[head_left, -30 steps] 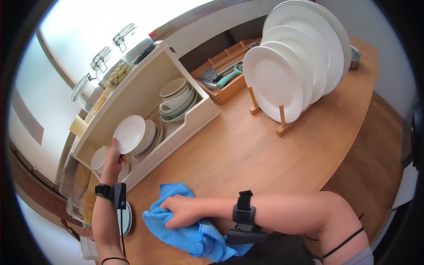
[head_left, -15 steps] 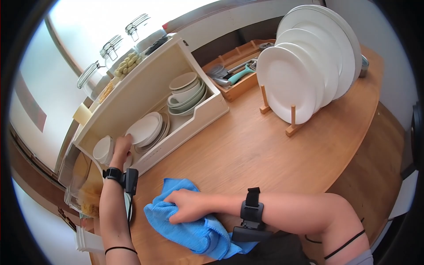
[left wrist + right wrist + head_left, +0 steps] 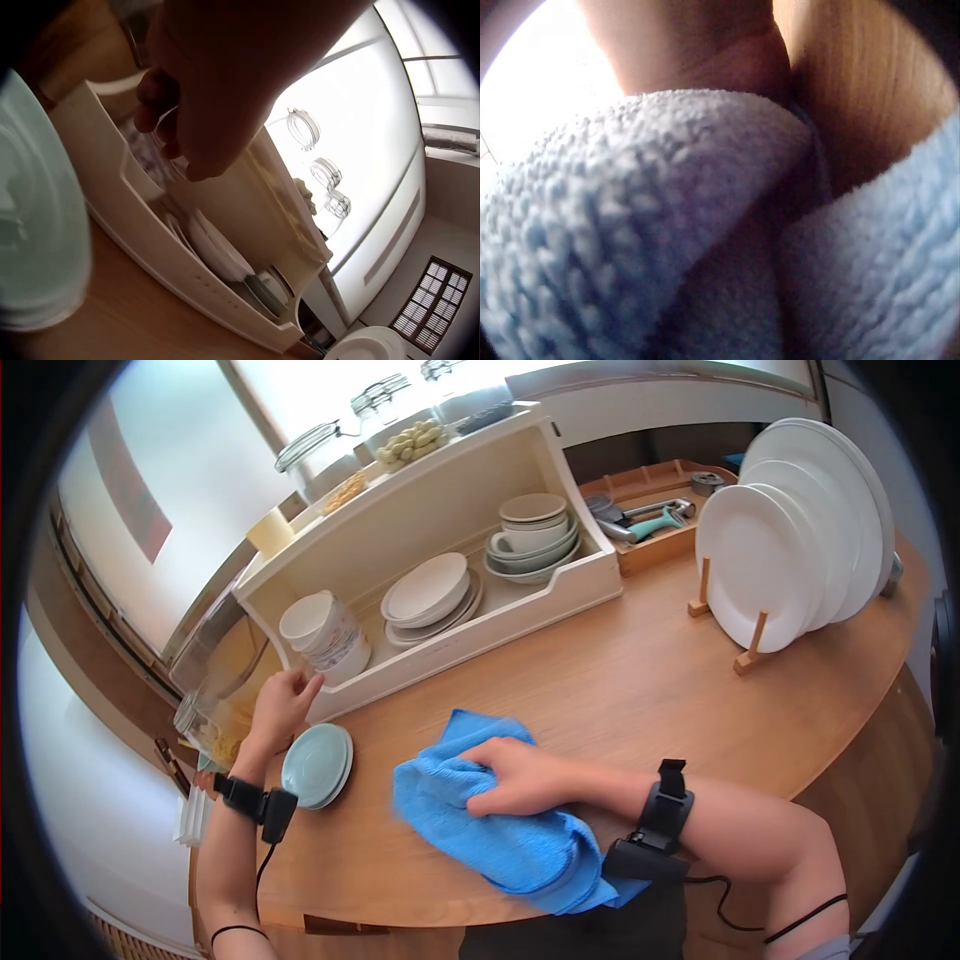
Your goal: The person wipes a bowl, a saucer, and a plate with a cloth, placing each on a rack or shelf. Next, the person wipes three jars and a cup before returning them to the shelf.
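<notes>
My left hand [image 3: 285, 705] is in the air just in front of the left end of the cream shelf unit [image 3: 470, 650], fingers loosely curled with nothing in them. Behind it stand stacked white cups [image 3: 325, 635]; below it, two pale blue small plates [image 3: 317, 765] lie stacked on the table. In the left wrist view these plates [image 3: 37, 217] fill the left edge. A stack of white dishes [image 3: 430, 595] sits mid-shelf. On the table, my right hand [image 3: 525, 775] grips a bunched blue cloth [image 3: 500, 850], whose fluffy folds [image 3: 630, 217] fill the right wrist view.
More bowls and a cup [image 3: 535, 538] are stacked at the shelf's right end. Glass jars [image 3: 385, 410] stand on top. A wooden tray [image 3: 655, 525] of utensils is at the back, and a rack of white plates [image 3: 755, 570] stands on the wooden table [image 3: 640, 660] at right.
My left hand has lowered a white dish onto the mid-shelf stack, let go and drawn back toward the table's left front. The head view has swung left; my right hand keeps its hold on the cloth.
</notes>
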`<control>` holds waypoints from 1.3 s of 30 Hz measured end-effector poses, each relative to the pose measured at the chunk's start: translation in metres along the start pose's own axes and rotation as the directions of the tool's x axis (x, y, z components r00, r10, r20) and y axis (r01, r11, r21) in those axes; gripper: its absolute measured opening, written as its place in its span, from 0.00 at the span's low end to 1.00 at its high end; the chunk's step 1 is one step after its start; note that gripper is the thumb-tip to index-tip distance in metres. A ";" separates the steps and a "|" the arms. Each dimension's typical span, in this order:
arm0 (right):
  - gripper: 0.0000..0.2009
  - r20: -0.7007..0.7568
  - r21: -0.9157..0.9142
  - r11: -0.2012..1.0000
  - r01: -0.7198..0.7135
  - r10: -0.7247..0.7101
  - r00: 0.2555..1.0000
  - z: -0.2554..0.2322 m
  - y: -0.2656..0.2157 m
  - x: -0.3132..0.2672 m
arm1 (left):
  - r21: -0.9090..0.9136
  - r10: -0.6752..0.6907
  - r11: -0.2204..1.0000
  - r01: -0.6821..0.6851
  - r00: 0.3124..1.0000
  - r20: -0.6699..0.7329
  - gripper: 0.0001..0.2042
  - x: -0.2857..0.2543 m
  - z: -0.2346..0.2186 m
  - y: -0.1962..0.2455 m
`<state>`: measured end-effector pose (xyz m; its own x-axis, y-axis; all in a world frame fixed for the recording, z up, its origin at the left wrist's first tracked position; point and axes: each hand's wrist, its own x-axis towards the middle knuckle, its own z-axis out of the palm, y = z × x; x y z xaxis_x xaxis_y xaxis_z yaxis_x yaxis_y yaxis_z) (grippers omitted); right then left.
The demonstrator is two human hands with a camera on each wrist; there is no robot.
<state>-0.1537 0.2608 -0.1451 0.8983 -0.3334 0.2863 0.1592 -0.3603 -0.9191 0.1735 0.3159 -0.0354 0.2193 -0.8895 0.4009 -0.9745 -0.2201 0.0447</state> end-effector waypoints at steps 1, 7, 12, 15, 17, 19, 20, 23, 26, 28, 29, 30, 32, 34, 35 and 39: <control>0.12 -0.013 0.015 1.000 -0.009 0.009 1.000 0.000 0.000 0.000 | 0.062 -0.057 0.997 0.054 0.998 0.041 0.22 -0.015 -0.008 -0.015; 0.14 0.026 0.027 0.999 -0.038 0.037 0.999 0.000 -0.009 -0.001 | 0.006 -0.390 0.916 0.402 0.883 0.261 0.22 -0.087 -0.011 -0.082; 0.14 0.025 0.049 0.993 -0.106 0.105 0.994 -0.001 -0.014 -0.002 | -0.419 -0.387 0.670 0.613 0.770 0.507 0.17 -0.109 0.000 -0.101; 0.13 0.014 0.054 0.991 -0.120 0.119 0.993 -0.002 -0.015 -0.002 | -0.498 -0.374 0.594 0.632 0.765 0.525 0.15 -0.113 0.001 -0.103; 0.13 0.011 0.051 0.990 -0.133 0.132 0.991 -0.004 -0.012 -0.002 | -0.516 -0.379 0.550 0.657 0.747 0.547 0.14 -0.114 -0.001 -0.103; 0.13 -0.013 0.078 0.985 -0.151 0.153 0.988 -0.004 -0.008 -0.002 | -0.526 -0.449 0.541 0.656 0.754 0.479 0.13 -0.115 -0.001 -0.106; 0.13 -0.016 0.076 0.985 -0.153 0.154 0.988 -0.005 -0.009 -0.002 | -0.528 -0.445 0.541 0.654 0.756 0.480 0.13 -0.115 -0.003 -0.104; 0.12 -0.109 0.057 0.984 -0.171 0.176 0.978 -0.009 -0.014 -0.001 | -0.637 -0.398 0.524 0.565 0.824 0.403 0.13 -0.116 -0.014 -0.089; 0.12 -0.403 0.112 0.971 -0.213 0.240 0.883 -0.011 -0.007 0.003 | -0.868 -0.365 0.298 0.398 0.887 0.281 0.13 -0.114 -0.010 -0.045; 0.12 -0.455 0.258 0.952 -0.162 0.267 0.850 -0.011 -0.012 0.004 | -0.924 -0.288 0.090 0.370 0.898 0.332 0.12 -0.111 -0.007 -0.005; 0.12 -0.502 0.396 0.914 -0.093 0.300 0.811 -0.012 -0.015 0.005 | -0.932 -0.271 -0.045 0.360 0.893 0.359 0.12 -0.109 -0.002 0.019; 0.13 -0.514 0.435 0.896 -0.092 0.331 0.791 -0.015 -0.015 0.005 | -0.918 -0.182 -0.091 0.386 0.900 0.397 0.12 -0.108 0.007 0.034; 0.13 -0.539 0.500 0.865 -0.038 0.345 0.768 -0.014 -0.024 0.006 | -0.867 -0.034 -0.193 0.460 0.880 0.474 0.12 -0.110 0.022 0.072; 0.12 -0.570 0.556 0.831 0.022 0.362 0.738 -0.020 -0.024 0.003 | -0.815 0.083 -0.270 0.513 0.856 0.511 0.15 -0.107 0.035 0.090; 0.13 -0.631 0.468 0.884 -0.003 0.337 0.699 -0.028 -0.018 0.003 | -0.808 0.103 -0.282 0.517 0.854 0.510 0.15 -0.106 0.041 0.101; 0.12 -0.780 0.214 0.973 -0.092 0.227 0.583 -0.040 -0.001 0.004 | -0.743 0.326 -0.383 0.549 0.833 0.447 0.27 -0.109 0.056 0.125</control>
<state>-0.1671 0.2252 -0.1318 0.2406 -0.9556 0.1699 0.1598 -0.1337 -0.9781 0.0307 0.3626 -0.1250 -0.1134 -0.9917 -0.0610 0.4578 -0.1066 0.8826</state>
